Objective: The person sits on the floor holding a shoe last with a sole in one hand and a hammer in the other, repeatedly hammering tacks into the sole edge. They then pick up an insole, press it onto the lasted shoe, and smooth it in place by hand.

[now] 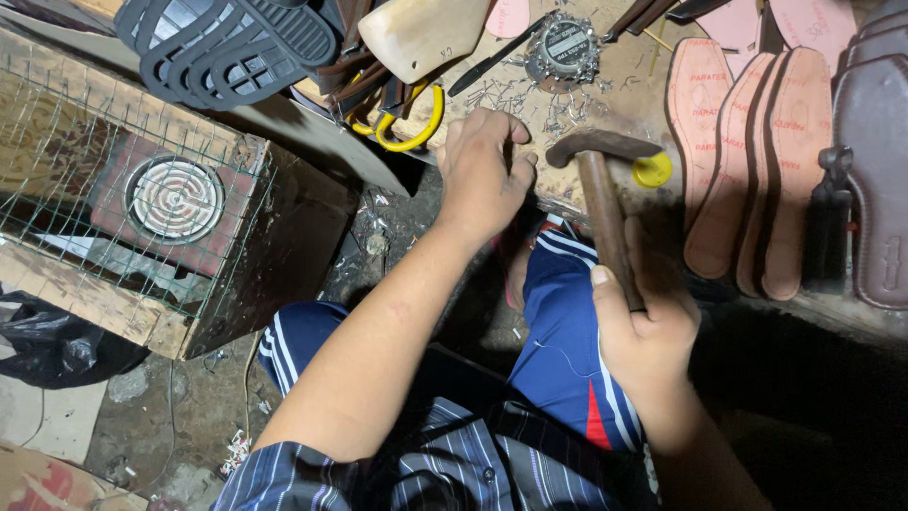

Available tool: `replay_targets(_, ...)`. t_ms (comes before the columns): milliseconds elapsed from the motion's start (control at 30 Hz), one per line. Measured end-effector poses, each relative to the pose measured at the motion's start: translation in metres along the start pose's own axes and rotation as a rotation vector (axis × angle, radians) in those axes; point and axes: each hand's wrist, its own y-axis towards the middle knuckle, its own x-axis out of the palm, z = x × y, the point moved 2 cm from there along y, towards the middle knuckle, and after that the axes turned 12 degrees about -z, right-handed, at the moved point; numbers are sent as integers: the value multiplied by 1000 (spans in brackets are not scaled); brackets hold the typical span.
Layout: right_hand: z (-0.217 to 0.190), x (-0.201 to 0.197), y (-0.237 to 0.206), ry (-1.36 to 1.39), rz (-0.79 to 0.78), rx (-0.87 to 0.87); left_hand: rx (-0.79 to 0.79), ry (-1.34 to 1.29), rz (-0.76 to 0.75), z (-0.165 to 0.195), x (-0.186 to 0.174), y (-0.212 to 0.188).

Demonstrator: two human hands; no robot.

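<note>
Head view: left hand (484,170) extended forward from bare forearm, knuckles up, fingers curled down and pinched together at bench edge (605,114); thing pinched is hidden, cannot be told. Loose nails (515,95) scattered just beyond it. Right hand (648,326) held lower, above blue-clad thigh, fist clamped round wooden hammer handle; hammer (598,175) raised, head poised just beside left fingertips. Pink insoles (757,161) stacked at right.

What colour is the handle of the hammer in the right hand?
Dark brown wood. The hammer handle shows best in the head view, gripped by the right hand.
</note>
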Motion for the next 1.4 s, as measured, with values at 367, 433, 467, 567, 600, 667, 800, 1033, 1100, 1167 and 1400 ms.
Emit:
replay_targets(367,3,8,-7,20,-45,67,-3,6,11,-4,2,2)
replay_targets(433,3,8,-7,2,-51,59,-6,10,13,-5,2,3)
replay_targets(467,4,8,-6,2,-58,66,-6,13,12,-5,2,3)
replay_targets(567,4,6,-5,17,-80,84,-10,23,19,-5,2,5)
replay_targets(600,3,6,-4,24,-86,88,-9,27,24,-5,2,6)
replay_targets(667,2,2,-3,7,-78,86,-16,25,15,-4,2,7)
replay_targets(800,-1,1,-1,15,-32,0,-30,8,2,-4,1,7)
replay_targets(1033,9,8,-2,-17,-86,35,-20,26,4,-4,0,6)
replay_targets(1100,14,8,-7,10,-77,65,-11,28,3,-4,0,6)
replay_targets(1167,18,6,-15,77,-44,45,14,18,11,-3,1,5)
replay_targets(1400,26,10,-58,151,-219,268,127,73,-96,-2,-6,-3)
